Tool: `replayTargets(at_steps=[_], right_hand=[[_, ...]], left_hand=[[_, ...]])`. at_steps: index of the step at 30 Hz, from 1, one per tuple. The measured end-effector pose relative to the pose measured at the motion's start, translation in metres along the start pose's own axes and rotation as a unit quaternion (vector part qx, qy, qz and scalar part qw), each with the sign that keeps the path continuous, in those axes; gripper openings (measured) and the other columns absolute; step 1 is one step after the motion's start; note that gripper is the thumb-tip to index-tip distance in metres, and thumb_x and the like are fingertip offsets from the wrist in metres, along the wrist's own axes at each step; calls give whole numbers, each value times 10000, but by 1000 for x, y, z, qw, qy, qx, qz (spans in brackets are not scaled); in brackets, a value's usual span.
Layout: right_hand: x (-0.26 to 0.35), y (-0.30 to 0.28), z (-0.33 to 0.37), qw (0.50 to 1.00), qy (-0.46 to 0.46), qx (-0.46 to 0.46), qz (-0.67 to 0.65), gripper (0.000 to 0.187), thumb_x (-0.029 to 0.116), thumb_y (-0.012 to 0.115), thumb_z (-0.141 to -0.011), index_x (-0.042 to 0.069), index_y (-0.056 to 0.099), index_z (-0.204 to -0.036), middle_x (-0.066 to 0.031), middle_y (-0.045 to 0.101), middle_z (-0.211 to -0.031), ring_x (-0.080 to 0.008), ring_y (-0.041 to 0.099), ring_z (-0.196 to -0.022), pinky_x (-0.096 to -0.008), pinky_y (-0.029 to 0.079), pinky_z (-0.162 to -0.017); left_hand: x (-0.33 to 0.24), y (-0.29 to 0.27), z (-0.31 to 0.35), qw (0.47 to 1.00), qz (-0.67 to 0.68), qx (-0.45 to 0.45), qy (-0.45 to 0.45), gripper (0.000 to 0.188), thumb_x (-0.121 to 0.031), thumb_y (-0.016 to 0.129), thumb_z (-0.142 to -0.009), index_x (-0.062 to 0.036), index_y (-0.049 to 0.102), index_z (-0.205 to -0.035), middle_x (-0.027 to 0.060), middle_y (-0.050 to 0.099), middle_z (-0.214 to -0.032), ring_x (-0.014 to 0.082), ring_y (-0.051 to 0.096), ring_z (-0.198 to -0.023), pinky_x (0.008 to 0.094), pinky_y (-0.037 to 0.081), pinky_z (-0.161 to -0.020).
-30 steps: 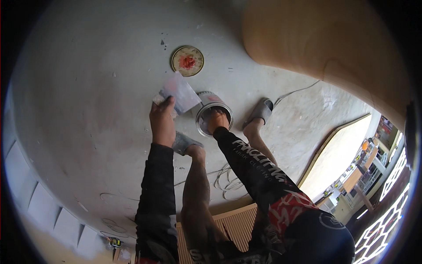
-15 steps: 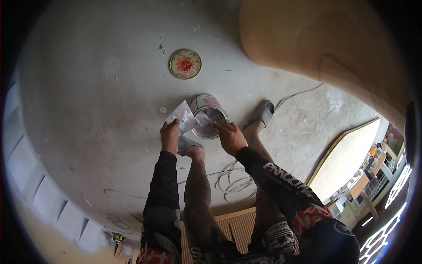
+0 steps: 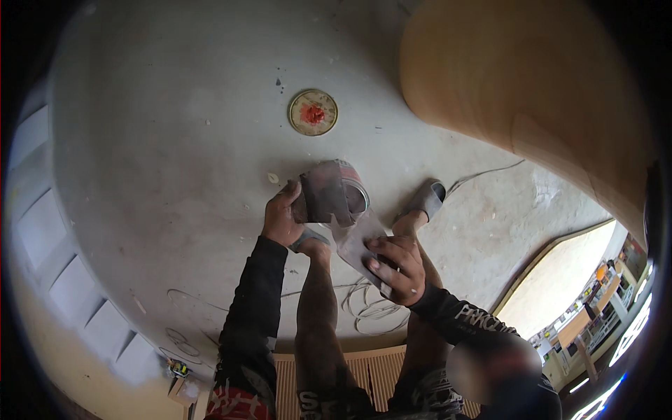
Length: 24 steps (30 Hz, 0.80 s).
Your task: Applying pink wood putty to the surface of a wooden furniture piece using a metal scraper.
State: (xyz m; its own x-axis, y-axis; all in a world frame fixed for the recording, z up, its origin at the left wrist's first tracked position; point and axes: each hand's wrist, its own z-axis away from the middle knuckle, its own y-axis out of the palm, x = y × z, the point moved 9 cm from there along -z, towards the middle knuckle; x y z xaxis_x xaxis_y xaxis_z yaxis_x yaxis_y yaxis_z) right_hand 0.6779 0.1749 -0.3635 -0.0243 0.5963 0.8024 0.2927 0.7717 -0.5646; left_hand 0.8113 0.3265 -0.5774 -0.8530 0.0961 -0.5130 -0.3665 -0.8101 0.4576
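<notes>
My left hand is closed on the edge of a dark grey flat plate smeared with pale filler. The plate covers part of an open metal can on the floor, whose mouth shows beyond its right edge. To the right, my right hand grips a flat putty spreader coated in greyish-pink filler. The spreader's upper end is beside the plate's lower right corner; I cannot tell whether they touch. Farther away, a round can lid lies on the floor with a red paste blob on it.
A large curved wooden panel stands at the upper right. Coiled cable lies near my feet, and a thin cable runs past my right sandal. Pale panels line the left side. A corrugated board is below me.
My right hand has come back from the can's mouth toward me, with the spreader now in full sight. My left hand's plate has shifted right, over the can, showing a darker face.
</notes>
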Motion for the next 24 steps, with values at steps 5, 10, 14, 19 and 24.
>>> replayTargets(at_steps=[5,10,14,19,24], right_hand=[[11,-26,-28,986,-98,-82,-107,430,94,755,-762,138,649,-1176,-177,618,-1218,-370,578,-1163,-494,464,-983],[-9,-6,-56,986,-106,-69,-105,489,52,754,-752,183,645,-1210,-182,578,-1229,-419,531,-1238,-560,385,-1066],[-21,13,-82,990,-106,-50,-82,589,-26,759,-691,137,618,-1240,-207,556,-1222,-445,519,-1237,-578,377,-1072],[-65,63,-109,987,-93,121,43,478,29,653,-816,108,603,-1284,-204,543,-1299,-384,544,-1217,-483,431,-1056],[-220,148,-105,974,17,166,152,477,-54,577,-777,78,616,-1233,-148,563,-1257,-364,575,-1126,-436,516,-946]], left_hand=[[-51,82,30,954,283,78,-56,451,-269,526,-997,4,480,-1353,135,587,-1300,249,560,-1218,404,425,-1064],[-104,101,44,982,156,62,86,468,-306,575,-973,-9,496,-1326,127,593,-1277,247,596,-1165,408,467,-1017],[-129,93,41,957,267,94,61,437,-298,568,-979,-10,513,-1303,120,600,-1251,236,599,-1155,403,471,-1009],[-130,16,44,956,270,56,97,418,-260,531,-986,8,504,-1305,141,584,-1298,274,577,-1192,440,430,-1055],[-116,-16,43,937,312,95,126,418,-309,579,-940,-35,562,-1255,118,636,-1222,273,611,-1124,442,451,-1014]])
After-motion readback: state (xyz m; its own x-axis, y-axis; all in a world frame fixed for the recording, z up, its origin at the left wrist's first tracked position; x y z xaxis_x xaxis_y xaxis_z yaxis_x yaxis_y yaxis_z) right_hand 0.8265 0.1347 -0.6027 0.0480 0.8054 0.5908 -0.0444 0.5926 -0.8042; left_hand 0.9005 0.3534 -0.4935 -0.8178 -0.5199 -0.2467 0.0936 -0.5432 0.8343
